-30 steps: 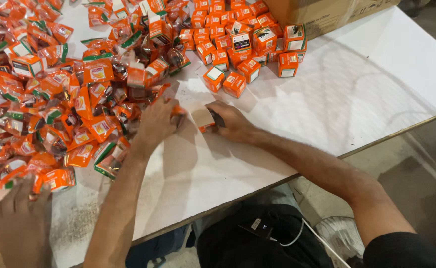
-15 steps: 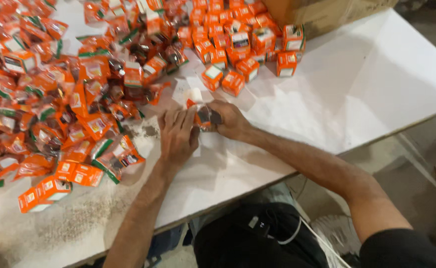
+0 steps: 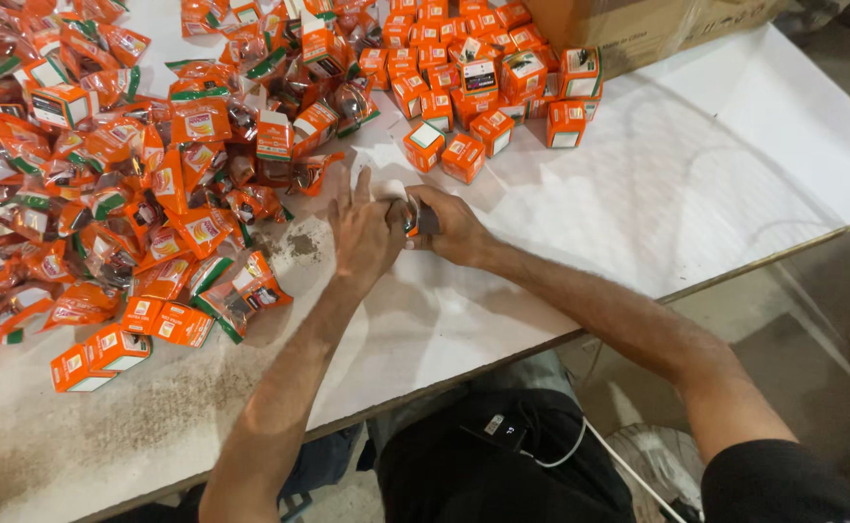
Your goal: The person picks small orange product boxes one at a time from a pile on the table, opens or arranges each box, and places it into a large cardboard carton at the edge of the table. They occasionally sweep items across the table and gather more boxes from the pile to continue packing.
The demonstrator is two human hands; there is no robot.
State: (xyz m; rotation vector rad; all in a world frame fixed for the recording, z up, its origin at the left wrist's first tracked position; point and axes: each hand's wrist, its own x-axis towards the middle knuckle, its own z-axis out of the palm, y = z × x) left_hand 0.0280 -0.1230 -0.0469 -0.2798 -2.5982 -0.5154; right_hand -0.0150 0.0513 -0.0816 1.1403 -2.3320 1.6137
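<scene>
My left hand and my right hand meet over the white table, both gripping one small orange and white carton with a dark part showing between my fingers. Just beyond my hands lie two closed orange boxes. A big heap of orange plastic packets spreads to the left of my left hand.
Stacked closed orange boxes sit at the top centre beside a brown cardboard box. Flattened orange cartons lie near the front left. The table's front edge runs diagonally above my lap, with floor to the right.
My left hand came back from the packet heap and joined the right hand on the small carton. The view shifted a little to the left.
</scene>
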